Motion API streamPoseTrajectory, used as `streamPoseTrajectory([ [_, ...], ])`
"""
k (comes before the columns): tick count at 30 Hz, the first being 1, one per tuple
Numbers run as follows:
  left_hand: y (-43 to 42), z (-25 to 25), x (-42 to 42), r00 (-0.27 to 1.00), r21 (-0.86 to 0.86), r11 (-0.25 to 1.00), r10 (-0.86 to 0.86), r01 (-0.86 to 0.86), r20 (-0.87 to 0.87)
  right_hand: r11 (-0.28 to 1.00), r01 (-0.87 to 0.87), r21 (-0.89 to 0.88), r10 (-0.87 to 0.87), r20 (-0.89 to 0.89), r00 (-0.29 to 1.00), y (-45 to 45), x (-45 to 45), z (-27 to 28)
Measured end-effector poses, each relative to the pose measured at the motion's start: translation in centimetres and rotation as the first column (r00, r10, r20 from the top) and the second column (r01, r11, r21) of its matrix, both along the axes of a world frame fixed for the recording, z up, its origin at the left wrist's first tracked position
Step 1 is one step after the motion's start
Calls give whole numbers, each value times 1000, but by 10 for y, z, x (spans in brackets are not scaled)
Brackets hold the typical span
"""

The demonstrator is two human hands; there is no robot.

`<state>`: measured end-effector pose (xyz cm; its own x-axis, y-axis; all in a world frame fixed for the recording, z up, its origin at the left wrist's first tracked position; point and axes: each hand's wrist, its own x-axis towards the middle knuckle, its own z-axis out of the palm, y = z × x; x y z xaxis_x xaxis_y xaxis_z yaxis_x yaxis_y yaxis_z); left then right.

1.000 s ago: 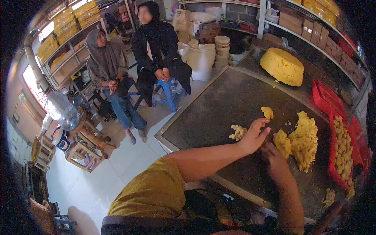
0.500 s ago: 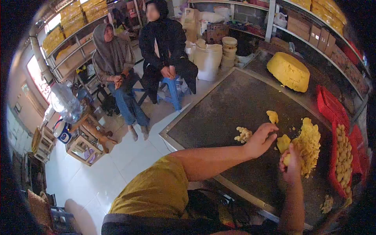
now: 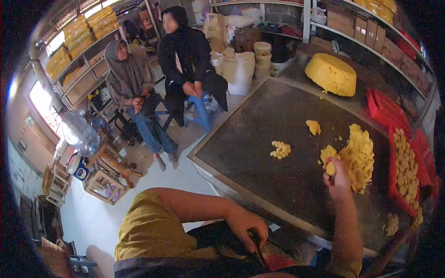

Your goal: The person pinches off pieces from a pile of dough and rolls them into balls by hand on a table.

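Observation:
My right hand (image 3: pixel 339 180) is closed on a small yellow dough piece, beside a small dough lump (image 3: pixel 328 153) and the large crumbly dough heap (image 3: pixel 359 157) on the dark tabletop (image 3: pixel 259 120). My left hand (image 3: pixel 248 228) has its fingers curled at the table's near edge, low in front of my body, pinching something dark and thin that I cannot make out. A small cluster of pale pieces (image 3: pixel 280 149) lies left of the heap, and a loose dough bit (image 3: pixel 313 127) lies above it. Shaped pieces (image 3: pixel 406 171) fill a red tray (image 3: pixel 394 185) at the right.
A big yellow dough block (image 3: pixel 330 74) stands at the table's far side, near red trays (image 3: pixel 388 111). Two people (image 3: pixel 134 92) (image 3: pixel 190 69) sit on stools beyond the table's left side. Buckets (image 3: pixel 262 60), a sack (image 3: pixel 238 72) and loaded shelves stand behind.
My left hand has moved from the dough down to the table's near edge and closed on something dark. My right hand has lifted a dough piece beside the heap. The view has shifted slightly.

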<state>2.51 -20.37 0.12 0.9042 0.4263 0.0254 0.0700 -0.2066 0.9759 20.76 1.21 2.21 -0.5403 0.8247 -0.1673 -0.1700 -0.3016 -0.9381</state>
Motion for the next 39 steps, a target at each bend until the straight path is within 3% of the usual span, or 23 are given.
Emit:
streamPoseTrajectory([
  [5,-17,-1,4,999,-140,990,35,-29,40,1000,-7,13,7,16,1000,2,1,-1],
  [7,-20,20,7,917,222,901,320,-372,237,1000,11,27,-11,-1,1000,3,0,-2],
  [8,-23,19,4,916,224,900,319,-373,245,999,11,33,-11,5,1000,3,1,-2],
  [10,-26,17,-4,807,286,756,532,-589,257,997,-43,70,46,-33,998,5,3,-2],
  [11,-25,19,-5,808,292,755,525,-587,268,996,-38,82,41,-28,999,6,3,-2],
  [13,-28,35,0,960,182,947,275,-264,-41,998,-29,64,31,-19,999,6,3,-5],
  [14,-28,37,6,961,182,947,276,-266,-34,997,-30,65,31,-12,999,4,2,-5],
  [16,-24,38,19,991,0,998,69,-70,115,999,-17,40,18,-14,1000,2,1,-3],
  [20,-22,30,19,995,59,998,12,-18,99,999,-9,44,9,-5,1000,6,3,-3],
  [23,-27,29,10,1000,-8,1000,22,-22,12,998,-14,54,17,-62,998,3,0,0],
  [26,-35,33,-2,995,41,999,24,-28,101,998,19,65,-20,13,1000,-5,-7,5],
  [29,-53,37,-19,997,-21,997,77,-76,8,994,16,110,-23,67,997,-4,-13,2],
  [32,-75,50,-33,990,-112,986,112,-122,-89,983,33,183,-40,33,999,2,-14,-2],
  [34,-86,58,-41,965,-371,912,81,-172,-250,987,48,155,-55,40,998,4,-13,3],
  [35,-90,60,-46,965,-373,912,77,-170,-252,986,48,162,-52,23,998,9,-13,-2],
  [37,-95,66,-54,924,-515,848,-88,-127,-372,984,57,168,-57,-3,998,11,-13,-1],
  [39,-97,68,-53,910,-566,819,-160,-94,-383,978,108,177,-119,53,992,9,-13,3],
])
